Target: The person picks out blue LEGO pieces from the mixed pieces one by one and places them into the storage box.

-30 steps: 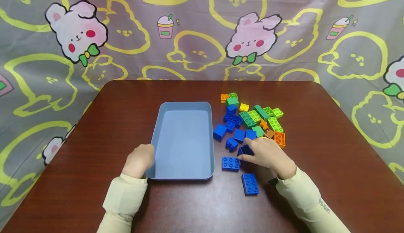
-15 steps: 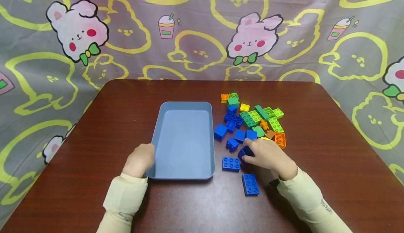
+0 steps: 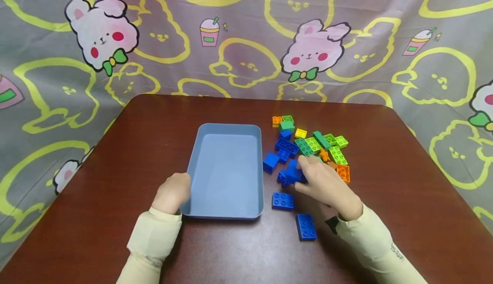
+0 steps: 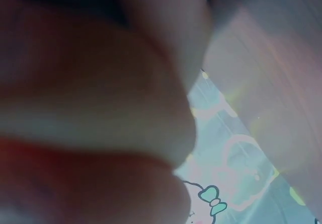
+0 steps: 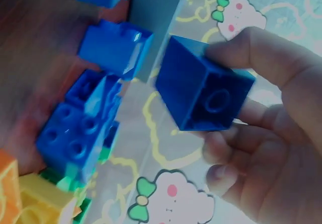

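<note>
My right hand [image 3: 325, 183] pinches a blue toy brick [image 5: 183, 85] between thumb and fingers; its hollow underside shows in the right wrist view. Other blue bricks lie right beside that hand, among them two studded blocks, one [image 3: 283, 201] nearer the tray and one [image 3: 306, 227] closer to the front. A grey-blue rectangular tray [image 3: 227, 177] lies left of the bricks, with nothing in it. My left hand [image 3: 172, 193] grips the tray's left rim near its front corner, fingers curled. In the left wrist view, blurred fingers [image 4: 100, 108] fill much of the picture.
Behind and right of my right hand lies a loose pile of bricks: green [image 3: 304, 147], lime [image 3: 338, 155], orange [image 3: 343, 173] and yellow [image 3: 301, 133]. The brown table [image 3: 154, 125] ends at a patterned cloth [image 3: 246, 40] hanging behind it.
My right hand has lifted the hollow blue brick up and slightly away from the front of the pile. The left hand stays at the tray. The head view has tilted slightly.
</note>
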Available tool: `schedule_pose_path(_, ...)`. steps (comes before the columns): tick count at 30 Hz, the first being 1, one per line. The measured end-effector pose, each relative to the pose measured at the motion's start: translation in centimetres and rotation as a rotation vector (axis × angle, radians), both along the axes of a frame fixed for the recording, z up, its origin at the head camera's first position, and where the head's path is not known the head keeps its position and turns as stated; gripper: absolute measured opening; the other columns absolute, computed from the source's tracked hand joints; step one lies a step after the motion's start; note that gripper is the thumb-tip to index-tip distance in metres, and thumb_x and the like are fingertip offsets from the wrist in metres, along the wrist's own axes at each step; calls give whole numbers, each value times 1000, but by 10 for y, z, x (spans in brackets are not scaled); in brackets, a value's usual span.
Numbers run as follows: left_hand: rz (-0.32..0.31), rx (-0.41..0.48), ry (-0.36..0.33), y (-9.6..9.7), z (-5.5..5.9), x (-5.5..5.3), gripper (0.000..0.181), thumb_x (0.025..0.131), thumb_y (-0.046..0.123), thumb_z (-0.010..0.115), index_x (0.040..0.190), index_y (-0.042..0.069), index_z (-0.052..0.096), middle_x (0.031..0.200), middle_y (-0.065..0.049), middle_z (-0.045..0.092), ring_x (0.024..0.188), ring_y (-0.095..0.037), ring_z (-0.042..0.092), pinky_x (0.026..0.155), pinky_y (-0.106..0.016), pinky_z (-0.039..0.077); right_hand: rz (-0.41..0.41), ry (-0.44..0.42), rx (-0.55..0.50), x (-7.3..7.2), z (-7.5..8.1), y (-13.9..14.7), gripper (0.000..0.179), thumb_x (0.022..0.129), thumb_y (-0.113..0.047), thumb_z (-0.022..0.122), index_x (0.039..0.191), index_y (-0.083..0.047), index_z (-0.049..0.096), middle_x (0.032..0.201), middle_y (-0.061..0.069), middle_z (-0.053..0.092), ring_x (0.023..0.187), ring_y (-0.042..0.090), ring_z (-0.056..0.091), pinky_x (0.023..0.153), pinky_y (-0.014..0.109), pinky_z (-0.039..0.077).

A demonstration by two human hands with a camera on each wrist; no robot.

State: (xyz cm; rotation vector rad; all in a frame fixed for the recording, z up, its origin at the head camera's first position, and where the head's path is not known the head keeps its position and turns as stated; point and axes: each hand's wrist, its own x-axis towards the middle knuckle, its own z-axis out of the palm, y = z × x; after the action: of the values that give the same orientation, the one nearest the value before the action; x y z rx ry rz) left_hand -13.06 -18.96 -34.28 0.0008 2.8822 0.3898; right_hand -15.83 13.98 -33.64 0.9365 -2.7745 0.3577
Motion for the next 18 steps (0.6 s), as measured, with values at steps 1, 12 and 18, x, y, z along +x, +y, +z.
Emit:
schedule_pose_path(1, 5, 1, -2, 0, 0, 0, 23, 81, -10, 40, 75, -5, 61, 74, -19, 58, 65, -28, 56, 51, -41, 44, 10, 20, -22, 0, 1, -2, 34, 70, -15, 74, 87, -4, 46, 74, 5, 47, 61, 15, 40, 48, 23, 36)
schedule_pose_path(12, 36, -15, 22, 2, 0, 2, 23, 83, -9, 40, 77, -5, 62, 75, -20, 59, 65, -30, 58, 50, -43, 45, 92, 41, -108, 6, 25, -37, 30, 72, -6, 70, 88, -4, 45, 74, 3, 41, 69, 16, 39, 52, 24, 37)
schedule_pose_path(18, 39, -14, 34, 2, -1, 2, 23, 83, -9, 41, 77, -5, 63, 75, -20, 59, 65, -30, 58, 50, -42, 46, 213, 128, -82, 9, 31, -64, 34, 70, -9, 74, 84, -5, 43, 75, 4, 45, 71, 17, 42, 58, 24, 42)
